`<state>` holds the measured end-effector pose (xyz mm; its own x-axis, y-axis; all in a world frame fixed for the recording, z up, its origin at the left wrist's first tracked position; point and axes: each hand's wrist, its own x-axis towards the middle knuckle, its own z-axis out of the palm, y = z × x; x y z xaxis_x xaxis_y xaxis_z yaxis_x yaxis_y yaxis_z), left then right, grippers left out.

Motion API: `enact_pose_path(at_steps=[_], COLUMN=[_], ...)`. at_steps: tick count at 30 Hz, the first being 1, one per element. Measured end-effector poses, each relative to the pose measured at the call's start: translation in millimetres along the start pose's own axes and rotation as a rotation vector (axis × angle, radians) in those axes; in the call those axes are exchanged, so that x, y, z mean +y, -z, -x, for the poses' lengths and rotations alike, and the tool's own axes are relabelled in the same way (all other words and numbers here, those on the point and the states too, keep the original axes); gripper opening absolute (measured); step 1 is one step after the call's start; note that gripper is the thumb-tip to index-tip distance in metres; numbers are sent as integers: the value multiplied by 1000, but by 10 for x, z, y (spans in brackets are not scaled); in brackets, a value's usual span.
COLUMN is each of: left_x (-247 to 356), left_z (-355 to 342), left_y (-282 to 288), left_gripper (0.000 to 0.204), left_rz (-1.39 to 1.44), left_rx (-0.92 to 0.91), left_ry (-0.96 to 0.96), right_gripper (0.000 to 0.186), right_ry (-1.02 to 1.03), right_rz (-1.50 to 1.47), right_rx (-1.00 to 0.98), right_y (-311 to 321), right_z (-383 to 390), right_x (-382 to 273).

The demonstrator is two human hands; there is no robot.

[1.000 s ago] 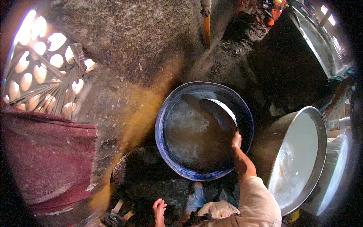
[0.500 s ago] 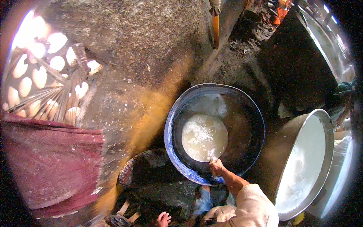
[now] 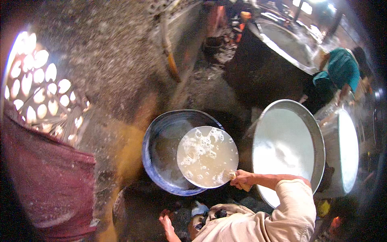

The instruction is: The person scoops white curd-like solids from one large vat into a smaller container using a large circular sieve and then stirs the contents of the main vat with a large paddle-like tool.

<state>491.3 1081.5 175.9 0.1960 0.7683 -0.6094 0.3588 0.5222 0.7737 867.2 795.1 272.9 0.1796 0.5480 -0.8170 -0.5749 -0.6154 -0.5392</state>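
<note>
My right hand (image 3: 240, 178) is closed round the short, pale handle of a wide, round dipper (image 3: 207, 157). Cloudy, beige liquid with white foam and bubbles fills the dipper. It hangs over the right part of a big dark tub with a blue rim (image 3: 150, 167), and whatever lies beneath it is hidden. Right of my right hand stands a large metal basin (image 3: 319, 141) holding pale liquid; my forearm crosses its near side. Low in the view, my left hand (image 3: 164, 218) hangs holding nothing, with its fingers apart.
A person in a teal shirt (image 3: 344, 66) bends near another pale-filled vessel (image 3: 348, 151) at the right. A big dark vat (image 3: 258, 64) stands at the back, beside glowing embers. On the left are a maroon cloth (image 3: 48, 177) and a rough wall (image 3: 100, 60).
The dipper has come up from low inside the blue-rimmed tub and shifted right, toward the metal basin. My view has swung right, bringing the person in teal into fuller sight.
</note>
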Motion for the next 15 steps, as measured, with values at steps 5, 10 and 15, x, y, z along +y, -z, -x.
enact_pose_path(at_steps=[5, 10, 15], left_x=[51, 164, 79], left_z=[173, 564, 864], left_y=[-556, -1173, -1540], left_gripper=[31, 34, 31], left_rz=[-39, -306, -328], left_rx=[-175, -125, -276], left_ry=[37, 83, 12], right_gripper=[13, 13, 11], right_ry=[-84, -119, -31], right_rz=[-41, -48, -213], right_rx=[153, 346, 520], right_y=[766, 1357, 1878], right_z=[1150, 1873, 2180], right_x=[536, 1239, 2314])
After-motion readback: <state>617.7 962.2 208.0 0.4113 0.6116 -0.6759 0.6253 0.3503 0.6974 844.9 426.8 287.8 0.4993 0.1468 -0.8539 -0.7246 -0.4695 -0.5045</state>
